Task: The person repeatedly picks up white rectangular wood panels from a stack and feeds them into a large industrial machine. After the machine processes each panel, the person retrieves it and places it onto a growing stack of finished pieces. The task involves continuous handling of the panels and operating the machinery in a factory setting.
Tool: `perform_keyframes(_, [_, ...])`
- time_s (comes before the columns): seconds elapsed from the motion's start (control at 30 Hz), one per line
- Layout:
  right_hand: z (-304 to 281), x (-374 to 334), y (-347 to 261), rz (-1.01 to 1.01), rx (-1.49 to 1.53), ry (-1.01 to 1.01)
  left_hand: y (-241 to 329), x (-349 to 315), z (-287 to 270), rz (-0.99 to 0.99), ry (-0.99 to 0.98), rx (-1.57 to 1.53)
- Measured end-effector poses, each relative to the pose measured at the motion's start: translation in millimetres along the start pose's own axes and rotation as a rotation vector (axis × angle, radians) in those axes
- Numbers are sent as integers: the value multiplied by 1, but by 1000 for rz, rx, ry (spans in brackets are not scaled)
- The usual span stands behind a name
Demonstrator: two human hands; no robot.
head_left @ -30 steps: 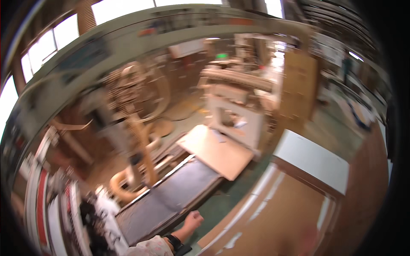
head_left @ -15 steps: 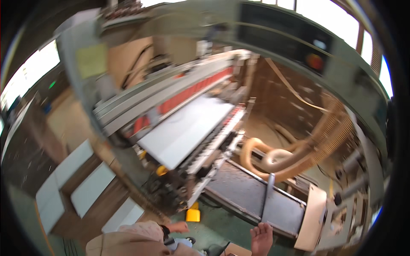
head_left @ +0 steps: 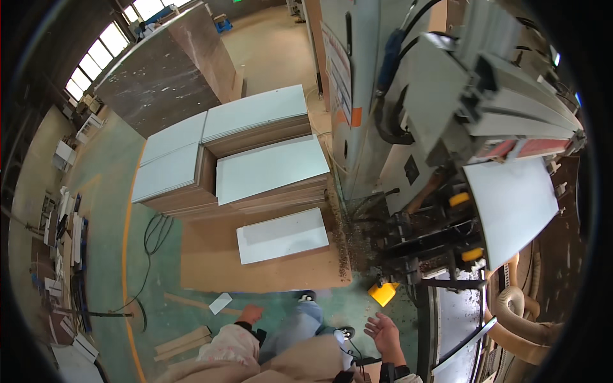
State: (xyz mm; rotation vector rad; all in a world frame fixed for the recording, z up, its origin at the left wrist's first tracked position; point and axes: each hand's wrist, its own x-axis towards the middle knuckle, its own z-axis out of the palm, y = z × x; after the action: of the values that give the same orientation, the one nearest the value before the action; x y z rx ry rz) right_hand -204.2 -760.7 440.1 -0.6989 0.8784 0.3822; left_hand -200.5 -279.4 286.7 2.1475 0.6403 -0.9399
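My left hand (head_left: 250, 313) is low over the floor, holding nothing, its fingers loosely extended. On the other side of my legs, my right hand (head_left: 384, 335) is held palm up with the fingers apart and nothing in it. Ahead of me, a short stack of white panels (head_left: 282, 235) lies on a brown sheet (head_left: 204, 258). Behind it stand taller stacks, topped by a white panel (head_left: 274, 167) and another white panel (head_left: 255, 113). Nearest my right hand is a yellow foot pedal-like box (head_left: 383, 293). A white board (head_left: 514, 204) rests on the machine at the right.
The machine's black-and-grey frame (head_left: 440, 236) juts out at right, above a dark belt-like bed (head_left: 458, 325) and coiled hoses (head_left: 514, 306). A black cable (head_left: 149, 255) and wood strips (head_left: 183, 343) lie on the green floor at left. A large dark block-like stack (head_left: 166, 76) stands farther back.
My view has swung left, from the machine toward the panel stacks. The machine now sits at the right edge. Both hands stay low and hold nothing.
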Motion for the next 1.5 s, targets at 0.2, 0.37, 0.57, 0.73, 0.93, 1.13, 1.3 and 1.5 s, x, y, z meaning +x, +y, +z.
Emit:
perform_keyframes(0.2, [17,152,73,142,-131,54,-91,141,-49,247,48,408])
perform_keyframes(0.37, [49,361,123,55,-336,193,-147,310,-87,103,226,378])
perform_keyframes(0.57, [111,534,144,-106,-647,317,-151,428,-79,-265,539,-361])
perform_keyframes(0.73, [125,571,169,-201,-681,359,-153,440,-89,-253,362,-434])
perform_keyframes(0.93, [117,578,181,-286,-667,358,-145,437,-82,-229,446,-614])
perform_keyframes(1.13, [122,570,169,-205,-693,369,-121,427,-97,-347,469,-342])
perform_keyframes(1.3, [128,570,163,-143,-682,358,-115,417,-121,-356,450,51])
perform_keyframes(1.5, [127,568,155,-138,-782,413,-80,385,-144,-328,289,-337])
